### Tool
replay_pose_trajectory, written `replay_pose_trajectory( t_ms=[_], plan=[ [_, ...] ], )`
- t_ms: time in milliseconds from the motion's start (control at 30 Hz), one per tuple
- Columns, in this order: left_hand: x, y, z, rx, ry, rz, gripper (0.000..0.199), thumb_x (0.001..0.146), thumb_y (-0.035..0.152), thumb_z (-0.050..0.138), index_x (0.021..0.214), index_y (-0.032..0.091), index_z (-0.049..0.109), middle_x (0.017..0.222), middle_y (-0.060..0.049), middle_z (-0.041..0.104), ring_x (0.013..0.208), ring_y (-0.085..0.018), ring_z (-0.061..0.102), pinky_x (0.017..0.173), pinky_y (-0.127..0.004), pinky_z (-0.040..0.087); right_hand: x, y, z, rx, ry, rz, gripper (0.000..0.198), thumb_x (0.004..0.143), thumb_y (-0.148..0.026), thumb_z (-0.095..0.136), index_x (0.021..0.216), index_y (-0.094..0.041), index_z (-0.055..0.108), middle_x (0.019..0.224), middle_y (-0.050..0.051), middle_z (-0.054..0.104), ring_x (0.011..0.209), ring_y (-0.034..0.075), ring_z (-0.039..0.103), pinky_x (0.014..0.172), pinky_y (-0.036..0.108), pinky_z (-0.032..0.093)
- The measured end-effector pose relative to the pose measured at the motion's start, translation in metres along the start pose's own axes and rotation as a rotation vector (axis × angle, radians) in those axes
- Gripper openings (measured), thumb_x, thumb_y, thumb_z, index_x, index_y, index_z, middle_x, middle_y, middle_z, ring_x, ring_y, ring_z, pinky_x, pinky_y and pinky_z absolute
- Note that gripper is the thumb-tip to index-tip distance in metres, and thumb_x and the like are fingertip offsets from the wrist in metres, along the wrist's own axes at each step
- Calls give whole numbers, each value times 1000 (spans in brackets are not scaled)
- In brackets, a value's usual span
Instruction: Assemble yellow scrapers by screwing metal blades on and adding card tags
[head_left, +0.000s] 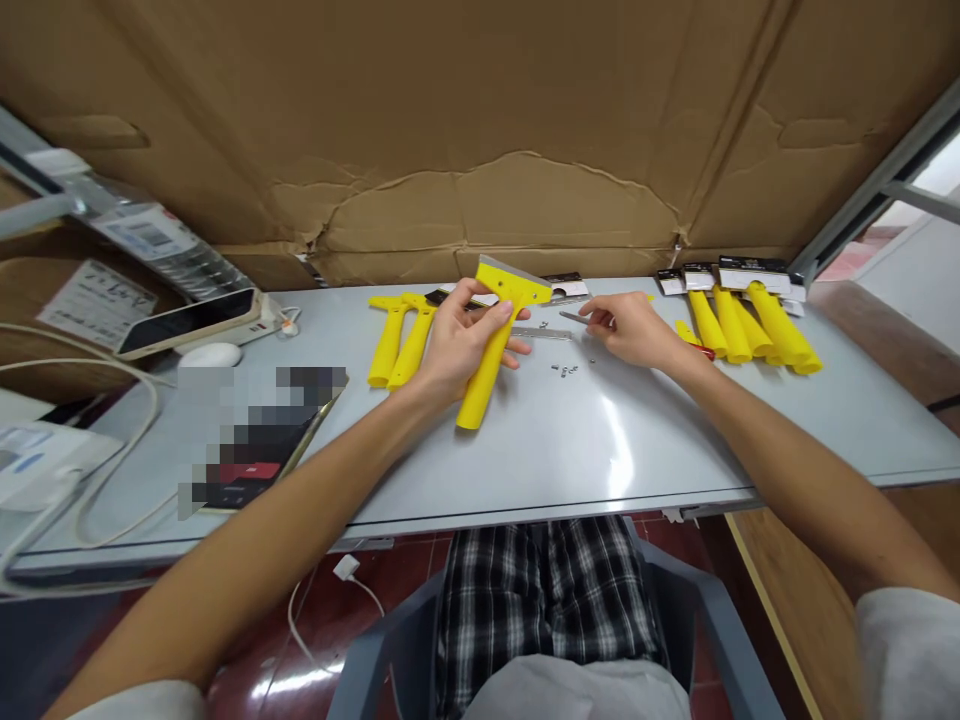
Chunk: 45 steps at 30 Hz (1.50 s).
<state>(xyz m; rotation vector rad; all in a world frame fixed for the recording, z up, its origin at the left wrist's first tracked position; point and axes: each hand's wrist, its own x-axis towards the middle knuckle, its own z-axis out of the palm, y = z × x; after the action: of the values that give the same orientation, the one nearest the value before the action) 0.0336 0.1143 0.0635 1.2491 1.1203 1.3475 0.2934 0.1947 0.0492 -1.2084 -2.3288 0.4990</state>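
Observation:
My left hand [459, 340] is closed around a yellow scraper [489, 370], raised above the table with its wide head up and its handle slanting down. A metal edge and small fasteners show on the head. My right hand [628, 328] pinches a thin grey metal piece [574, 317] to the right of the scraper; its exact kind is unclear. Between the hands, a flat metal strip [551, 334] lies on the table. Several tiny metal fasteners [564, 370] are scattered just in front of it. Two yellow scrapers [401, 345] rest beside my left hand.
Several yellow handles with black-and-white cards [780, 325] lie at the right. A red item [705, 352] sits near my right wrist. On the left are a phone [187, 322], a white mouse [210, 356], cables and a plastic bottle [161, 235]. Cardboard [480, 120] walls the back.

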Motion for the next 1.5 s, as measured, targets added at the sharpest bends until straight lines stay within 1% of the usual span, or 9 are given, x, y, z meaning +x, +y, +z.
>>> replay_pose_trajectory(
  t_ms=[167, 333, 500, 633, 867, 1000, 1100, 1300, 1500],
  plan=[
    [-1, -3, 4, 62, 41, 25, 48, 84, 47, 84, 109, 25, 50, 99, -6, 80, 70, -20, 79, 54, -28, 62, -5, -16, 6, 129, -27, -105, 33, 90, -22, 61, 117, -13, 78, 96, 5, 73, 82, 5, 63, 79, 18, 44],
    [-4, -7, 9, 126, -36, -49, 44, 86, 44, 82, 110, 25, 51, 96, -6, 80, 59, -16, 74, 47, -26, 57, -7, -24, 6, 246, -13, -182, 30, 92, -34, 68, 110, -12, 76, 95, 5, 73, 81, 4, 62, 79, 18, 44],
    [-9, -8, 15, 126, -69, -102, 36, 90, 37, 77, 113, 26, 51, 95, -6, 81, 53, -15, 70, 45, -25, 54, -8, -25, 5, 288, 28, -178, 32, 93, -41, 71, 104, -11, 75, 95, 6, 72, 79, 3, 58, 77, 18, 44],
    [-12, -7, 18, 116, -69, -121, 34, 92, 32, 74, 116, 23, 52, 95, -6, 81, 51, -14, 69, 45, -25, 54, -9, -26, 7, 336, 57, -175, 32, 92, -40, 70, 100, -10, 75, 95, 6, 72, 79, 3, 59, 75, 18, 45],
    [-18, -10, 22, 99, -160, -179, 38, 91, 38, 78, 110, 24, 49, 92, -4, 80, 49, -14, 69, 42, -24, 54, -9, -33, 10, 494, 160, -145, 36, 89, -45, 71, 96, -9, 72, 95, 7, 70, 81, 5, 58, 76, 18, 48],
    [-25, -12, 27, 61, -219, -187, 45, 89, 43, 80, 114, 23, 49, 92, -5, 80, 49, -15, 70, 42, -24, 54, -9, -36, 13, 540, 130, -137, 38, 88, -46, 70, 98, -9, 70, 97, 7, 70, 84, 5, 61, 77, 18, 50],
    [-30, -14, 31, 37, -239, -195, 43, 90, 43, 80, 115, 23, 50, 91, -5, 80, 49, -14, 70, 42, -24, 55, -11, -36, 16, 548, 108, -131, 39, 89, -46, 70, 100, -8, 71, 98, 8, 70, 83, 5, 61, 76, 18, 50],
    [-34, -16, 35, 13, -235, -194, 39, 91, 40, 79, 111, 23, 49, 86, -3, 78, 48, -15, 70, 41, -24, 55, -13, -38, 19, 603, 65, -141, 42, 88, -50, 74, 99, -9, 72, 95, 7, 70, 82, 5, 62, 74, 19, 50],
    [-33, -16, 35, -6, -233, -187, 42, 90, 41, 80, 110, 23, 47, 83, -1, 77, 47, -14, 69, 42, -24, 56, -13, -44, 20, 641, 100, -118, 43, 83, -50, 79, 94, -9, 73, 92, 7, 70, 81, 6, 62, 71, 20, 49]
  ],
)
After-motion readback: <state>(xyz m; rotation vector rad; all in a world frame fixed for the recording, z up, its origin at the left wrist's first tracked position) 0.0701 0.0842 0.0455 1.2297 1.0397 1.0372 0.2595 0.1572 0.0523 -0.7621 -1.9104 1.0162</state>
